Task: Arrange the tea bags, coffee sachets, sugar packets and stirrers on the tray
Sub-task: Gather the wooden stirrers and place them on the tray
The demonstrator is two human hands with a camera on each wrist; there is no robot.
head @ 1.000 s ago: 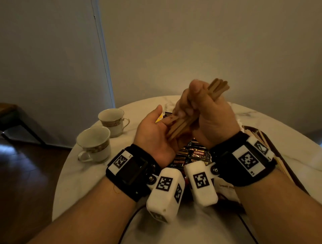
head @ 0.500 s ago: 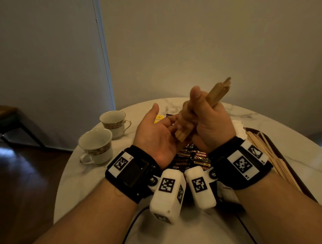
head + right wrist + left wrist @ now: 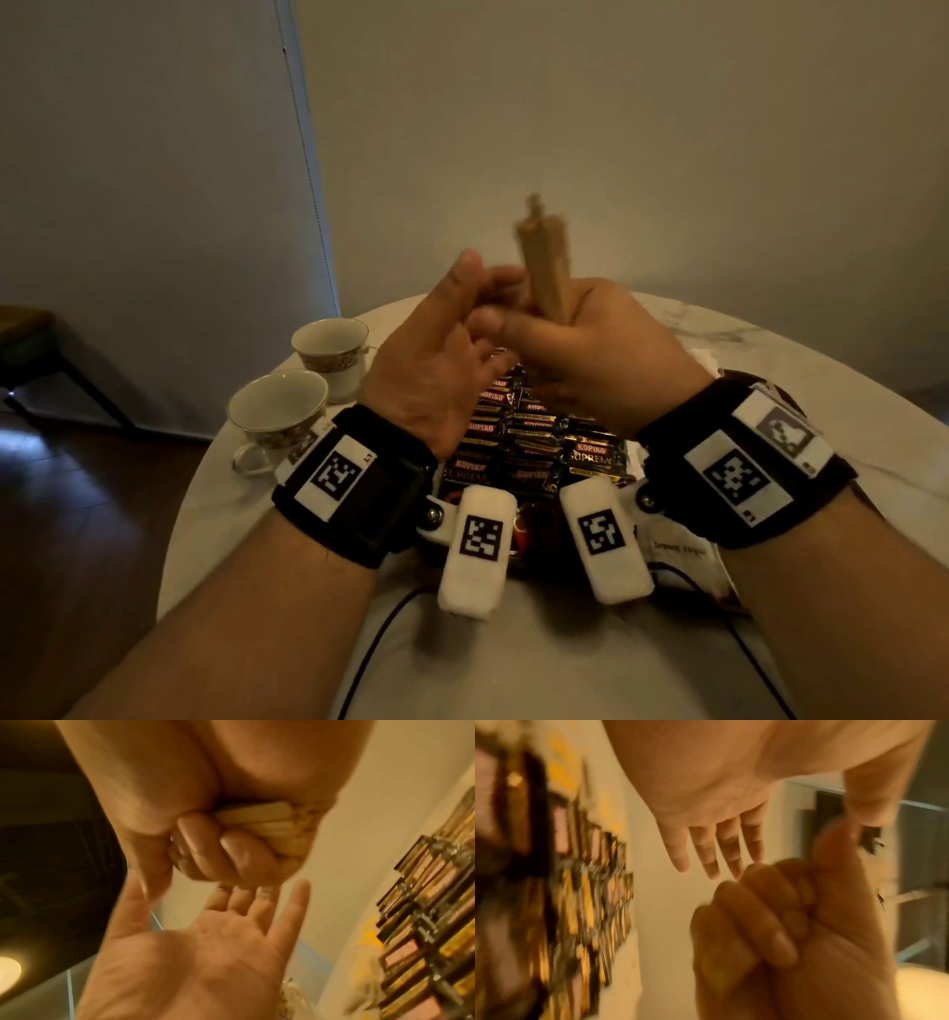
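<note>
our right hand (image 3: pixel 590 354) is fisted around a bundle of flat wooden stirrers (image 3: pixel 545 262), which stand nearly upright out of the top of the fist, blurred at the tips. beside it our left hand (image 3: pixel 436 360) is spread flat, palm toward the fist, fingertips just touching its knuckles. below both hands glossy dark coffee sachets (image 3: pixel 534 442) lie in overlapping rows. left of our left wrist two porcelain cups (image 3: pixel 280 406) sit near the round marble table's (image 3: pixel 205 514) edge.

I see two white porcelain teacups (image 3: pixel 287 411) blocking the left side. Dark shiny coffee sachets (image 3: pixel 534 452) lie below my hands; the white marble tabletop (image 3: pixel 205 524) near me is free.
</note>
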